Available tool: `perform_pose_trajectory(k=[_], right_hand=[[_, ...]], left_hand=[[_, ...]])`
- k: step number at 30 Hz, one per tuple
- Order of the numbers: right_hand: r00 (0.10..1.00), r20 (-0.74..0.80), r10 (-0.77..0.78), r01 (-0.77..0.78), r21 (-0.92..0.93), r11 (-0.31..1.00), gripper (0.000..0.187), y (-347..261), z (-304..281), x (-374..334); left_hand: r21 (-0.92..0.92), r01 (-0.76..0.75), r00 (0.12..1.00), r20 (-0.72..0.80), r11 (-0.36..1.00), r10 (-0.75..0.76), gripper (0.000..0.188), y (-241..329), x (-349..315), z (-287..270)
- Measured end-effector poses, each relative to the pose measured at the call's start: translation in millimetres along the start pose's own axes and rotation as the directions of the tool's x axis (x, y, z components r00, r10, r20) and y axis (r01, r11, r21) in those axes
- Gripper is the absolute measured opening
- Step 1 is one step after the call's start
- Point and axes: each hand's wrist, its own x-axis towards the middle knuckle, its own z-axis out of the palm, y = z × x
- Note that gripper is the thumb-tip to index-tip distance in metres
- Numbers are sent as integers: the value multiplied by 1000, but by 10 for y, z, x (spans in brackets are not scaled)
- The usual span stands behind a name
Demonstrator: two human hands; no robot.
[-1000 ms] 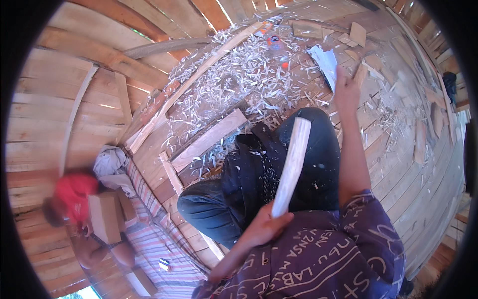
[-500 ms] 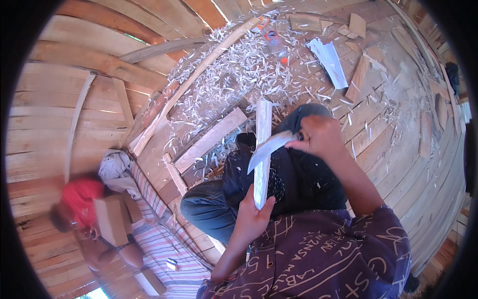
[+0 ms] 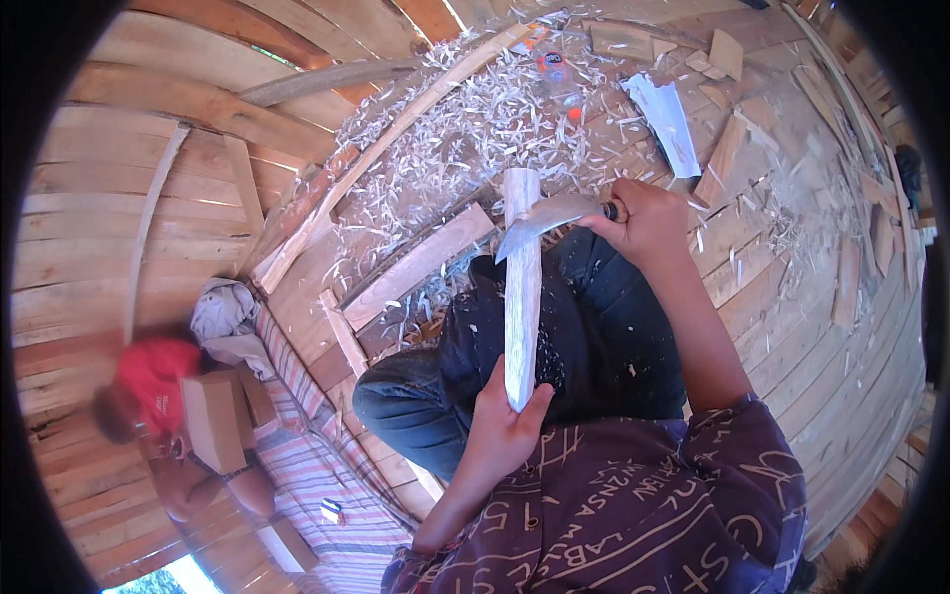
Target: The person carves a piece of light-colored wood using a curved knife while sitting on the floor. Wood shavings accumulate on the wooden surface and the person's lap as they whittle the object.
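Closed round the near end of a pale, whittled wooden stick point(image 3: 522, 307), my left hand point(image 3: 507, 421) keeps it pointing away from me over my lap. The stick's far end reaches past my crossed legs point(image 3: 614, 327). A large curved knife point(image 3: 554, 215) lies across the stick's upper part, its tip out to the left. Its dark handle is in my right hand point(image 3: 645, 220), fingers wrapped round it. The blade covers a strip of the stick.
Wood shavings point(image 3: 445, 139) litter the plank floor ahead. A board point(image 3: 416, 265), a long lath point(image 3: 396, 139), a plastic bottle point(image 3: 559, 84) and a white sheet point(image 3: 663, 124) lie there. At left, a person in red point(image 3: 163, 386) sits with a cardboard box point(image 3: 213, 421) by a striped mat point(image 3: 317, 465).
My right hand and the knife have moved up and away along the stick, toward its far end. My left hand stays closed on the near end.
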Motion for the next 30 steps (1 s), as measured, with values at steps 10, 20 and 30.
perform_pose_trajectory(k=[10, 20, 30], right_hand=[[969, 204, -141, 126, 84, 988, 63, -277, -108, -87], [979, 74, 190, -189, -21, 982, 56, 291, 2, 307], [945, 225, -237, 202, 169, 965, 54, -202, -56, -240]], left_hand=[[50, 34, 997, -68, 998, -31, 29, -58, 54, -157], [44, -80, 992, 105, 996, 75, 23, -156, -20, 81], [-403, 297, 948, 236, 866, -215, 13, -122, 63, -129]])
